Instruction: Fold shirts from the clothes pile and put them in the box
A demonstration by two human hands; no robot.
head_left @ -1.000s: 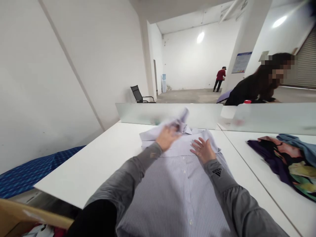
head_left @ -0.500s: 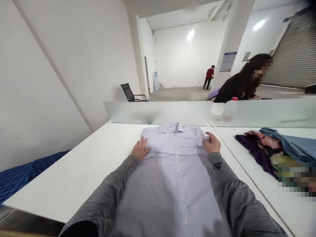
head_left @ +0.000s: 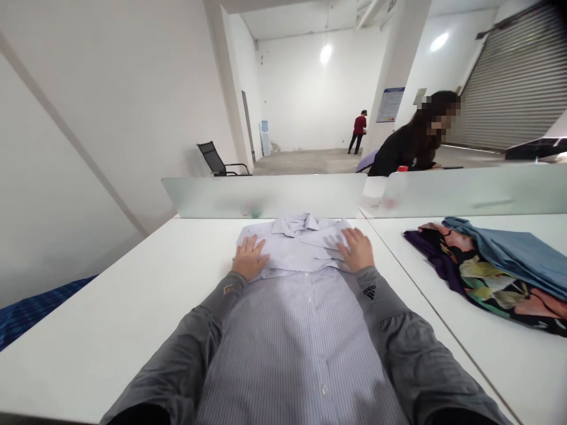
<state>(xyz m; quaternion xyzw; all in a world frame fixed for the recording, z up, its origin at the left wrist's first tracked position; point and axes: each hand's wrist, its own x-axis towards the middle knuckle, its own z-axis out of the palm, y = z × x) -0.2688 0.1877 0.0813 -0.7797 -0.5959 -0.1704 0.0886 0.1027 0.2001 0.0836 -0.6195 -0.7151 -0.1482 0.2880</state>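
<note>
A pale striped button-up shirt (head_left: 287, 330) lies front up on the white table (head_left: 133, 319), its collar at the far end. Its sleeves are folded across the chest below the collar. My left hand (head_left: 250, 258) rests flat on the left side of the folded sleeves, fingers spread. On the right side, my right hand (head_left: 357, 250) lies over the sleeve fabric with its fingers apart. The shirt's lower end runs out of view between my forearms.
Folded clothes, a floral piece (head_left: 482, 277) and blue denim (head_left: 509, 242), lie to the right. A frosted divider (head_left: 274, 198) edges the table's far side. Beyond it are a black chair (head_left: 212, 158), a person in black (head_left: 394, 150) and a person in red (head_left: 359, 125).
My right hand has gone from gripping the cuff at the right edge to lying spread on the fabric. My left hand stays on the left side. The view has shifted slightly to the right.
</note>
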